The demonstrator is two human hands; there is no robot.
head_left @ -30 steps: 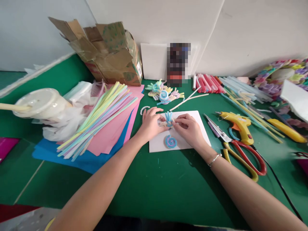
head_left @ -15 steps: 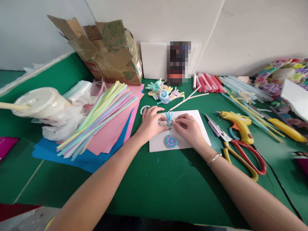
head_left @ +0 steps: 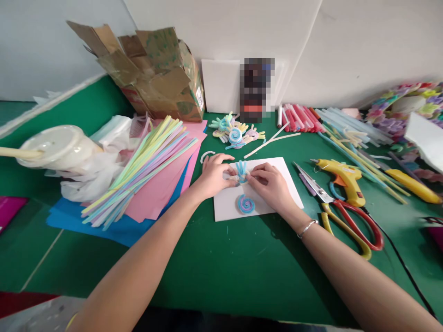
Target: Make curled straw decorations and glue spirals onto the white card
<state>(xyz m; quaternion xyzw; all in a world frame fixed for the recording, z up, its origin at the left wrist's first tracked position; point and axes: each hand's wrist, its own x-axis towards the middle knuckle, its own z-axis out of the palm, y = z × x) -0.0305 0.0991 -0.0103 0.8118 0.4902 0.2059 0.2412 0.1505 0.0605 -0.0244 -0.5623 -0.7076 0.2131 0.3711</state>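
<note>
Between my two hands is a small pipe-cleaner piece (head_left: 241, 168), with light blue loops fanned upward and a paler part at its base. My left hand (head_left: 217, 174) pinches it from the left, thumb and fingers near its base. From the right, the fingertips of my right hand (head_left: 266, 182) are closed on it as well. Both hands are over a white board (head_left: 228, 213). Lower on that board lies a flat spiral (head_left: 246, 204) of blue and purple pipe cleaner. A short white curved pipe cleaner (head_left: 206, 156) rests just beyond my left hand.
Scissors (head_left: 325, 196) and a yellow glue gun (head_left: 341, 177) lie to the right. Finished pipe-cleaner pieces (head_left: 235, 133) sit behind the board. On the left, a bundle of pipe cleaners (head_left: 145, 170) covers coloured sheets, beside a lidded cup (head_left: 58, 143). A torn cardboard box (head_left: 162, 87) stands behind.
The blue pipe-cleaner piece has shifted very slightly left and tilted a little. My left fingers have moved slightly with it; both hands stay closed on it.
</note>
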